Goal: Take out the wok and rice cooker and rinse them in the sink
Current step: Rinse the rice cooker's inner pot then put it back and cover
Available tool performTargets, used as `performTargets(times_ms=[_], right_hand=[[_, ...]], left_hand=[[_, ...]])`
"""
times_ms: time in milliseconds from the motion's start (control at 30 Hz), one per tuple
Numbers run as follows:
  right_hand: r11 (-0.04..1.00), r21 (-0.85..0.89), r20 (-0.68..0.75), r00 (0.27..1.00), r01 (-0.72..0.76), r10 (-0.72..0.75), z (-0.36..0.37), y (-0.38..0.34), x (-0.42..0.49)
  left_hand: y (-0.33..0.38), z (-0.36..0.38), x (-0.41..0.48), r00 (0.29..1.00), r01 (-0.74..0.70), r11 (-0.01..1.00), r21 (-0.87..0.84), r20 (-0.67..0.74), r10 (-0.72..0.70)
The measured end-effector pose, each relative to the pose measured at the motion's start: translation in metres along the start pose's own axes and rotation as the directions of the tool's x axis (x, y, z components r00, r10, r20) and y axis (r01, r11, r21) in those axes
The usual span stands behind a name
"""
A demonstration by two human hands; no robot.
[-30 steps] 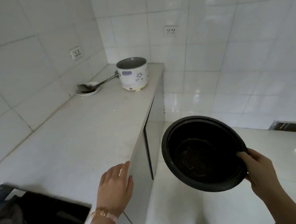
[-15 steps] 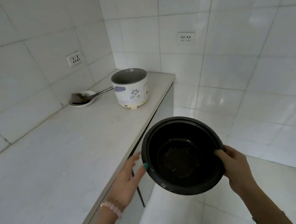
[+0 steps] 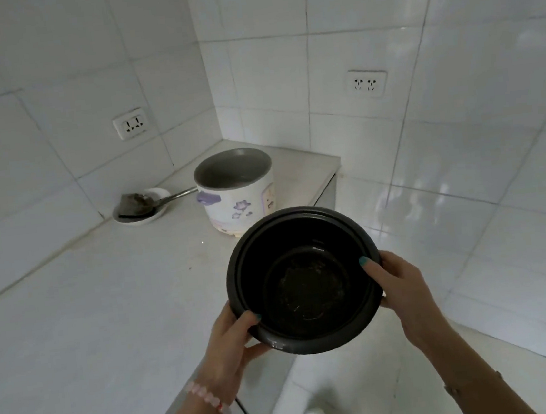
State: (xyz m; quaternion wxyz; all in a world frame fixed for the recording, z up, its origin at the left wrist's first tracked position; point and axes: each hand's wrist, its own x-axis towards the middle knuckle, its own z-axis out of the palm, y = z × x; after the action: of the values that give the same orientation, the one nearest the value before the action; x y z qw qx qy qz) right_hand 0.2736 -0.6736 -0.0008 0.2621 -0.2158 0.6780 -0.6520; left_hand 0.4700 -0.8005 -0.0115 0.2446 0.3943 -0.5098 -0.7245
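**Black wok held in both hands beside the counter's edge**

At the far left a white rectangular wall socket [image 3: 130, 123] sits flush in the glossy white wall tiles [image 3: 38, 137]; below it, on the smooth white stone-look countertop [image 3: 82, 294], a small round white ceramic dish [image 3: 159, 195] carries a flat metal spatula [image 3: 136, 203] with a dull, crusted blade, its slim steel handle running right toward the cooker; the white cylindrical rice cooker [image 3: 238, 193] stands upright near the counter's back corner, lidless, its grey matte inner wall showing, a lilac handle tab on its left side and pale purple flower prints on its smooth shell.

In the foreground the round black wok [image 3: 303, 279], deep and bowl-shaped with a stepped rim and a dull, faintly scuffed flat bottom, is tilted so that its mouth faces the camera; it hangs in the air at the counter's front edge, partly over the tiled floor [image 3: 480, 336], its rim overlapping the cooker's base in the view.

The left hand [image 3: 232, 342] clasps the wok's lower left rim, thumb inside and fingers under, a bracelet of pale pink round beads [image 3: 207, 399] at the wrist; the right hand [image 3: 405, 290] grips the right rim, a teal-nailed thumb hooked over the edge; farther right a second white socket [image 3: 366, 83] sits in the tiled wall.
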Motion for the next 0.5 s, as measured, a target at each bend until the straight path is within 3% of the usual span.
performTargets(times_ms=[300, 500], right_hand=[[0.974, -0.098, 0.159, 0.969, 0.205, -0.188, 0.036, -0.048, 0.187], [0.838, -0.319, 0.304, 0.886, 0.442, -0.351, 0.065, -0.069, 0.292]], left_hand=[[0.088, -0.008, 0.115, 0.982, -0.145, 0.984, -0.104, -0.136, 0.13], [0.149, -0.016, 0.188, 0.955, -0.22, 0.963, -0.154, -0.234, 0.18]])
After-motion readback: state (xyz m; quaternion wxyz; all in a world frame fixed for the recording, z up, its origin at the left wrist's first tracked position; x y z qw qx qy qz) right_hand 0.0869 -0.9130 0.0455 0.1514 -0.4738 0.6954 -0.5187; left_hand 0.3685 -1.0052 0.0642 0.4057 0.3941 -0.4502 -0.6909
